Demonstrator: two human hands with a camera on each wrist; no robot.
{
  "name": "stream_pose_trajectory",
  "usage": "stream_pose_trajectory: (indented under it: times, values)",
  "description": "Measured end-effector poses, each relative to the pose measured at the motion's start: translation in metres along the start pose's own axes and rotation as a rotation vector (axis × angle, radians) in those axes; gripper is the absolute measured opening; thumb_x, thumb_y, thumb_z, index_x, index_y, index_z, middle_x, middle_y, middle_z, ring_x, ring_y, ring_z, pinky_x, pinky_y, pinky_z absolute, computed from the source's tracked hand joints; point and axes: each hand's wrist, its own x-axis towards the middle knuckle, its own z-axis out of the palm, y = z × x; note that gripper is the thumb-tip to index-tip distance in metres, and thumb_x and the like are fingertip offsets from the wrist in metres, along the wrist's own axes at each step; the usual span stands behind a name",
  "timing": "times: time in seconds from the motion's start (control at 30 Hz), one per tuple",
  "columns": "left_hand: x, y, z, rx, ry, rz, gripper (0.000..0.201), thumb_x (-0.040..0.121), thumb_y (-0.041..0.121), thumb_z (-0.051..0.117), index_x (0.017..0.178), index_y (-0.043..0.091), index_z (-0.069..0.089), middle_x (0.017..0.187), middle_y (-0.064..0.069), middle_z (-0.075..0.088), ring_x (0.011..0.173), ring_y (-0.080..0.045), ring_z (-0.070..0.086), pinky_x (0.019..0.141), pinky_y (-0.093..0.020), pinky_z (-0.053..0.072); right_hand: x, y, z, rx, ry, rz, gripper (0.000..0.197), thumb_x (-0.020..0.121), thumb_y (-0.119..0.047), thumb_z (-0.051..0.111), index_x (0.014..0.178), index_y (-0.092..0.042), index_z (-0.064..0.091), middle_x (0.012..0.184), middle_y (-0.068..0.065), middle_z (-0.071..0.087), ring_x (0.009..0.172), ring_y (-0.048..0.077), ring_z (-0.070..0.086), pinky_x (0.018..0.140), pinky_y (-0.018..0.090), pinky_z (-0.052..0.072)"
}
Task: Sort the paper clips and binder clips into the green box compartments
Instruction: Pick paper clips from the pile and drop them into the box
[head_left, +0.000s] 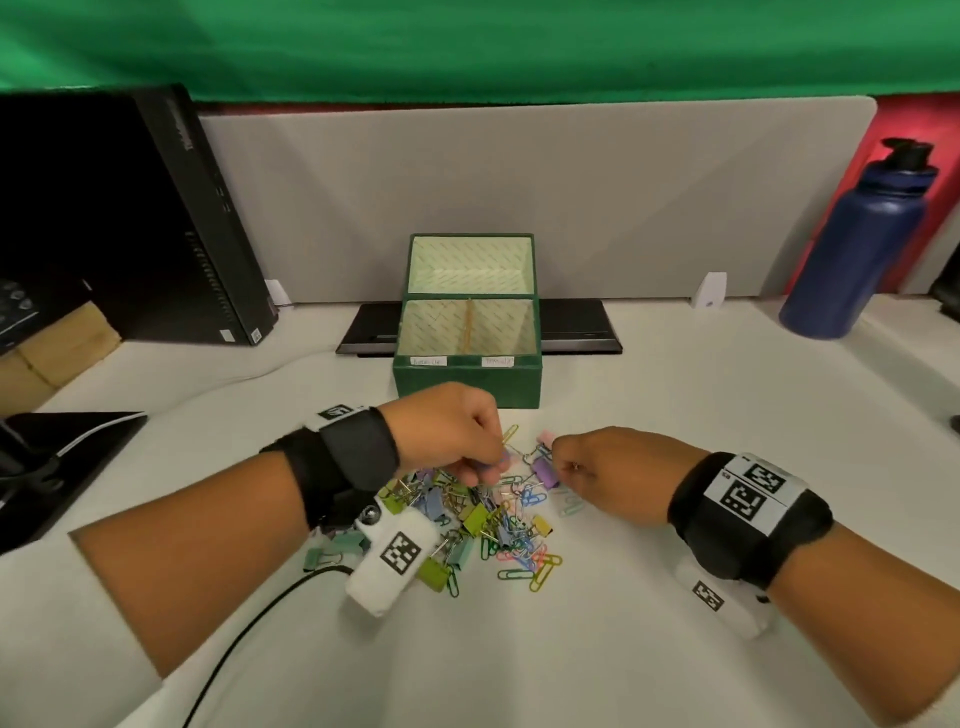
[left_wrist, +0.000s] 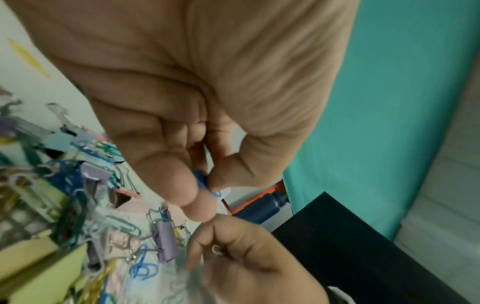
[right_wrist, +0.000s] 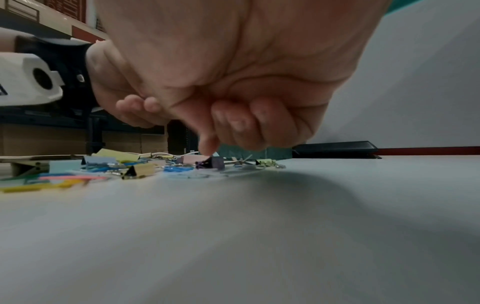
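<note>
The green box (head_left: 467, 387) stands open at the back of the desk, its two front compartments labelled and parted by a divider. In front of it lies a pile of coloured paper clips and binder clips (head_left: 483, 519). My left hand (head_left: 485, 467) hovers over the pile's far edge, thumb and forefinger pinching a blue paper clip (left_wrist: 205, 184). My right hand (head_left: 563, 462) is curled at the pile's right side and holds a small pale paper clip (left_wrist: 218, 250). One of its fingertips (right_wrist: 207, 151) points down at a purple binder clip (right_wrist: 217, 162).
A dark blue bottle (head_left: 862, 244) stands at the back right, and a black computer tower (head_left: 171, 218) at the back left. A flat black bar (head_left: 576, 325) lies behind the box. A black stand (head_left: 62, 457) and a cable (head_left: 249, 623) are on the left.
</note>
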Motion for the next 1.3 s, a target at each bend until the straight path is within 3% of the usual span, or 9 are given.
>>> stream_pose_trajectory:
  times: [0.17, 0.3, 0.37, 0.5, 0.63, 0.97, 1.1, 1.2, 1.3]
  values:
    - [-0.015, -0.016, -0.005, -0.350, -0.090, -0.088, 0.023, 0.092, -0.007, 0.055, 0.111, 0.005, 0.061, 0.080, -0.012, 0.066, 0.059, -0.016, 0.059, 0.052, -0.023, 0.054, -0.001, -0.001, 0.003, -0.012, -0.055, 0.003, 0.010, 0.092, -0.036, 0.057, 0.094, -0.027, 0.061, 0.096, -0.006, 0.063, 0.087, 0.016, 0.058, 0.074, 0.029, 0.047]
    - [-0.023, -0.024, 0.003, -0.471, -0.126, -0.111, 0.025, 0.090, -0.004, 0.043, 0.093, 0.004, 0.067, 0.077, -0.011, 0.060, 0.060, -0.016, 0.054, 0.050, -0.024, 0.049, -0.002, -0.002, 0.006, -0.018, -0.056, 0.001, 0.010, 0.091, -0.031, 0.053, 0.082, -0.028, 0.055, 0.090, -0.006, 0.063, 0.082, 0.017, 0.058, 0.073, 0.030, 0.048]
    - [-0.028, -0.021, 0.009, -0.302, -0.140, -0.071, 0.018, 0.087, 0.002, 0.050, 0.084, 0.010, 0.066, 0.072, -0.004, 0.061, 0.057, -0.013, 0.054, 0.052, -0.023, 0.045, -0.002, -0.002, 0.005, 0.000, -0.027, 0.006, 0.014, 0.091, -0.029, 0.051, 0.077, -0.029, 0.046, 0.085, -0.004, 0.059, 0.078, 0.020, 0.055, 0.068, 0.031, 0.045]
    - [-0.045, -0.008, 0.026, 0.775, -0.211, 0.226, 0.012, 0.092, 0.030, 0.060, 0.099, 0.030, 0.069, 0.073, 0.030, 0.059, 0.070, 0.011, 0.054, 0.066, -0.007, 0.037, -0.001, -0.004, 0.001, 0.085, 0.038, 0.018, 0.008, 0.097, -0.025, 0.046, 0.092, -0.022, 0.041, 0.078, 0.001, 0.053, 0.068, 0.019, 0.047, 0.063, 0.033, 0.039]
    - [-0.046, -0.010, 0.050, 1.196, -0.243, 0.372, 0.034, 0.098, 0.042, 0.049, 0.129, 0.032, 0.057, 0.120, 0.007, 0.060, 0.110, -0.018, 0.058, 0.085, -0.032, 0.047, -0.001, -0.005, -0.001, 0.096, 0.011, 0.005, 0.014, 0.101, -0.017, 0.038, 0.108, -0.028, 0.045, 0.084, -0.010, 0.051, 0.069, 0.007, 0.047, 0.060, 0.024, 0.036]
    - [-0.037, -0.019, 0.059, 1.102, -0.179, 0.447, 0.016, 0.098, 0.029, 0.048, 0.087, 0.023, 0.058, 0.094, 0.010, 0.044, 0.072, -0.012, 0.043, 0.056, -0.025, 0.030, -0.006, -0.010, -0.005, 0.034, 0.045, -0.061, 0.036, 0.094, -0.041, 0.055, 0.063, -0.033, 0.039, 0.065, -0.008, 0.043, 0.063, 0.009, 0.043, 0.055, 0.022, 0.029]
    - [-0.039, -0.029, 0.045, 0.998, -0.140, 0.419, 0.014, 0.095, 0.027, 0.050, 0.091, 0.023, 0.063, 0.098, 0.007, 0.052, 0.078, -0.014, 0.052, 0.068, -0.032, 0.048, -0.005, -0.010, -0.001, -0.029, 0.099, -0.151, 0.009, 0.094, -0.046, 0.059, 0.100, -0.041, 0.064, 0.074, -0.021, 0.054, 0.070, 0.003, 0.051, 0.060, 0.018, 0.035]
    - [-0.039, -0.031, 0.043, 1.019, -0.117, 0.368, 0.021, 0.096, 0.035, 0.049, 0.097, 0.024, 0.067, 0.099, 0.006, 0.060, 0.087, -0.017, 0.058, 0.078, -0.036, 0.052, 0.001, -0.009, 0.002, -0.042, 0.040, -0.182, 0.030, 0.097, -0.043, 0.057, 0.126, -0.048, 0.063, 0.113, -0.026, 0.066, 0.097, 0.005, 0.060, 0.081, 0.018, 0.042]
    - [-0.036, -0.022, 0.055, 1.151, -0.085, 0.331, 0.038, 0.098, 0.049, 0.044, 0.092, 0.020, 0.067, 0.091, 0.002, 0.061, 0.084, -0.022, 0.059, 0.071, -0.036, 0.050, 0.004, -0.008, 0.003, -0.025, 0.039, -0.168, 0.027, 0.095, -0.040, 0.061, 0.121, -0.045, 0.066, 0.095, -0.029, 0.061, 0.091, 0.007, 0.055, 0.073, 0.016, 0.040]
